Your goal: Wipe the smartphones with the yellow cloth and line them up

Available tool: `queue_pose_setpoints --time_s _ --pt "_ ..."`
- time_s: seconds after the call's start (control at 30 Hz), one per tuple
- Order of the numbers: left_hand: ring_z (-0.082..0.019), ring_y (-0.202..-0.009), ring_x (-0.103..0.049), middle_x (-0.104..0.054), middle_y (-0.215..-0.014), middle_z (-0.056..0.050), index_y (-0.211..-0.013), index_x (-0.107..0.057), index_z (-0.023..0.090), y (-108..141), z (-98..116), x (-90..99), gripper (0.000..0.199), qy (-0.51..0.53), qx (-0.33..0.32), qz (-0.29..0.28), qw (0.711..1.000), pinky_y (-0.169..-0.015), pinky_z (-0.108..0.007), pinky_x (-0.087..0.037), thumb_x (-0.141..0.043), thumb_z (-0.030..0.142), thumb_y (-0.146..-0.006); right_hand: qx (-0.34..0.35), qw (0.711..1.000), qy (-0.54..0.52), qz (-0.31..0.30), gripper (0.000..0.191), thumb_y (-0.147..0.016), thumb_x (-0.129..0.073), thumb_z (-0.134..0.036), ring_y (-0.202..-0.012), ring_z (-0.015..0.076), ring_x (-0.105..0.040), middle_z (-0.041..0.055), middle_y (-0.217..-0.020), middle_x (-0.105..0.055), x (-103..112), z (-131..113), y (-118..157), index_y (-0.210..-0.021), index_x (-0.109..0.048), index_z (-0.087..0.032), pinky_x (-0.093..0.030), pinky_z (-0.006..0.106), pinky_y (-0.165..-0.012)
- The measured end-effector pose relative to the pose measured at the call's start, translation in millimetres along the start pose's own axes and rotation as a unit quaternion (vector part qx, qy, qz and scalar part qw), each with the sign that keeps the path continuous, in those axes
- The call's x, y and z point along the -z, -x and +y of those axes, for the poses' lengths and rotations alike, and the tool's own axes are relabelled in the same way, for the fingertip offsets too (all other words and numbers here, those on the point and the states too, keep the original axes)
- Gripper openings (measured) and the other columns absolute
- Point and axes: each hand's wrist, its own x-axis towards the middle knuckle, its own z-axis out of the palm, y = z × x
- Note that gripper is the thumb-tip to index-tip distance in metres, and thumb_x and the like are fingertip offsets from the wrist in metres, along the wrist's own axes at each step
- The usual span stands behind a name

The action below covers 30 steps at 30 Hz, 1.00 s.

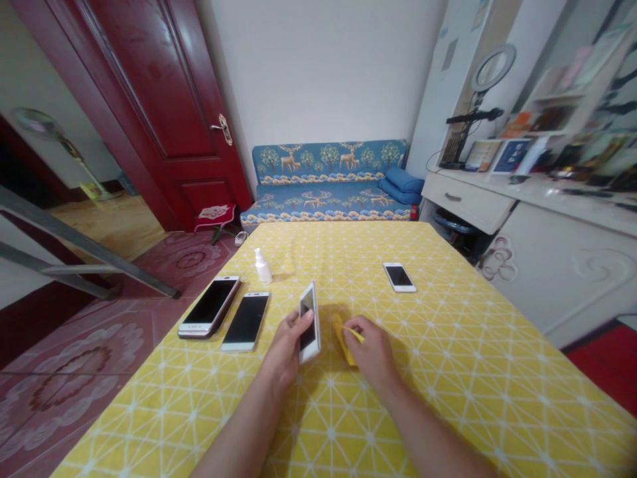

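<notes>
My left hand (287, 342) grips a white smartphone (309, 335), tilted up on its edge, with the thumb over its dark screen. Close to its right, my right hand (371, 345) is closed on a yellow cloth (343, 340), which hangs down from the fingers. Left of the held phone, a white phone with a black screen (245, 322) lies flat on the table. Beyond it to the left, another phone (212, 307) rests on top of a darker device, seemingly stacked. A small white spray bottle (263, 267) stands upright behind them. Farther right lies a smaller white phone (399, 277).
A yellow patterned cloth covers the table (328, 425). Behind it stands a blue sofa (323, 192) with deer designs. At the right is a white dresser (468, 199) bearing a ring light (492, 68). A red door (149, 86) and a small stool (216, 214) are on the left.
</notes>
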Motion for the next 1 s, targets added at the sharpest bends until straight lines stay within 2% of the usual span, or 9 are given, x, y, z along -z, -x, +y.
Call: queue_pose_setpoints --time_s 0.13,0.23,0.33,0.43,0.53,0.63,0.73,0.87,1.0 --pt "-0.019 -0.078 -0.069 -0.073 -0.085 -0.005 -0.099 -0.066 0.014 2 -11 -7.9 0.028 0.145 0.102 -0.039 0.983 -0.077 -0.029 -0.053 -0.068 0.031 -0.077 -0.081 0.98 -0.153 0.098 0.024 -0.081 -0.056 -0.042 -0.07 0.0202 -0.062 0.0042 -0.077 -0.066 7 6 -8 -0.081 -0.06 -0.018 -0.048 0.029 -0.061" --pt "-0.021 -0.094 -0.068 -0.073 -0.1 -0.01 -0.113 -0.063 0.012 1 -11 -7.7 0.033 0.218 0.144 -0.112 0.959 -0.085 -0.033 -0.052 -0.052 0.032 -0.089 -0.073 0.971 -0.19 0.129 0.026 -0.083 -0.057 -0.042 -0.078 0.0205 -0.063 0.006 -0.088 -0.067 10 5 -8 -0.092 -0.061 -0.017 -0.049 0.03 -0.067" --pt "-0.02 -0.097 -0.067 -0.073 -0.102 -0.009 -0.116 -0.061 0.012 0 -12 -8.9 0.032 0.286 0.148 -0.139 0.937 -0.09 -0.033 -0.05 -0.041 0.025 -0.094 0.034 0.975 -0.189 0.115 0.02 -0.086 -0.057 -0.033 -0.09 0.0197 -0.062 0.0058 -0.096 -0.066 8 0 -3 -0.098 -0.064 -0.019 -0.048 0.032 -0.079" --pt "-0.017 -0.091 -0.068 -0.073 -0.096 -0.008 -0.11 -0.063 0.01 1 -15 -10.0 0.03 0.327 0.157 -0.148 0.92 -0.091 -0.031 -0.049 -0.041 0.021 -0.094 0.172 0.974 -0.14 0.035 0.015 -0.088 -0.055 -0.025 -0.085 0.0174 -0.06 0.0041 -0.089 -0.064 4 -9 6 -0.096 -0.068 -0.021 -0.047 0.031 -0.076" --pt "-0.017 -0.084 -0.069 -0.073 -0.091 -0.01 -0.101 -0.065 0.007 1 -17 -8.7 0.028 0.339 0.191 -0.156 0.908 -0.084 -0.028 -0.051 -0.045 0.024 -0.093 0.289 0.954 -0.047 -0.059 0.016 -0.089 -0.055 -0.022 -0.077 0.0168 -0.055 0.002 -0.077 -0.06 0 -19 13 -0.092 -0.071 -0.024 -0.043 0.033 -0.073" --pt "-0.018 -0.082 -0.069 -0.072 -0.089 -0.013 -0.1 -0.064 0.004 1 -15 -6.3 0.032 0.342 0.206 -0.149 0.905 -0.08 -0.027 -0.051 -0.046 0.029 -0.093 0.353 0.932 0.024 -0.079 0.016 -0.088 -0.055 -0.022 -0.075 0.017 -0.051 0.0008 -0.073 -0.059 -2 -25 16 -0.087 -0.071 -0.024 -0.04 0.038 -0.079" --pt "-0.018 -0.083 -0.068 -0.072 -0.089 -0.013 -0.103 -0.063 0.002 1 -15 -5.7 0.032 0.338 0.215 -0.163 0.902 -0.083 -0.028 -0.05 -0.047 0.028 -0.092 0.326 0.943 0.06 -0.029 0.017 -0.089 -0.053 -0.021 -0.074 0.0171 -0.052 0.0018 -0.073 -0.06 -4 -20 12 -0.084 -0.069 -0.022 -0.039 0.036 -0.074" --pt "-0.019 -0.089 -0.067 -0.072 -0.097 -0.01 -0.109 -0.062 0.008 4 -17 -8.3 0.028 0.322 0.203 -0.178 0.907 -0.09 -0.033 -0.048 -0.048 0.026 -0.092 0.238 0.965 0.074 0.081 0.018 -0.091 -0.051 -0.021 -0.077 0.0175 -0.057 0.0037 -0.08 -0.063 0 -1 0 -0.091 -0.069 -0.02 -0.042 0.032 -0.071" --pt "-0.026 -0.099 -0.065 -0.07 -0.106 -0.013 -0.121 -0.058 0.013 12 -20 -11.4 0.035 0.26 0.215 -0.235 0.912 -0.088 -0.042 -0.048 -0.048 0.032 -0.092 0.141 0.977 0.054 0.152 0.019 -0.092 -0.051 -0.026 -0.081 0.0179 -0.06 0.0041 -0.087 -0.065 9 14 -13 -0.094 -0.069 -0.021 -0.046 0.031 -0.072"
